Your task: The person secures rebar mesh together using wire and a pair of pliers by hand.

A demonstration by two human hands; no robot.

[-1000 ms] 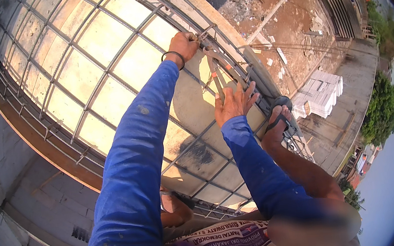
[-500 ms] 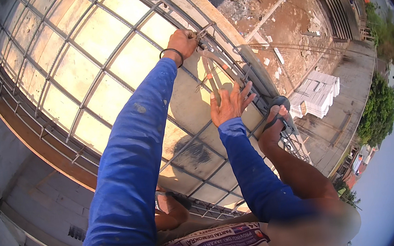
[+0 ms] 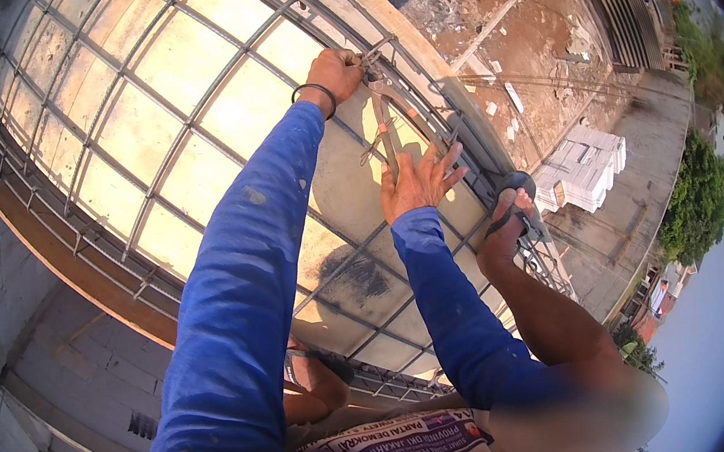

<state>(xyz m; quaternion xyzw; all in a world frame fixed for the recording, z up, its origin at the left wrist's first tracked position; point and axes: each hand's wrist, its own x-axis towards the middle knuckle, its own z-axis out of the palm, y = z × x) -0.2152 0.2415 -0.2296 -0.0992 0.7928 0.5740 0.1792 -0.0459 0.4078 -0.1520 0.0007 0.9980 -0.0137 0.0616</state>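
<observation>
My left hand (image 3: 335,74) is closed, its fingertips pinching thin tie wire (image 3: 379,48) at the slab's far edge bars. A dark elastic band circles that wrist. Just right of it, long-handled pincers (image 3: 382,123) with orange patches on the handles point their jaws toward the wire. My right hand (image 3: 412,188) is around the handle ends, thumb on one side and fingers partly spread on the other. Its palm is hidden. Under both hands lies a grid of steel rebar (image 3: 185,132) over pale formwork boards (image 3: 216,58).
My sandalled foot (image 3: 506,207) stands on the edge bars at right, beside a drop. Below are rubble ground (image 3: 531,48) and a stack of pale blocks (image 3: 583,168). Another bar cage (image 3: 79,231) borders the left edge above a lower room.
My right hand has shifted slightly left and away from me with the pincers' handles. The left hand stays by the wire, moved only a little.
</observation>
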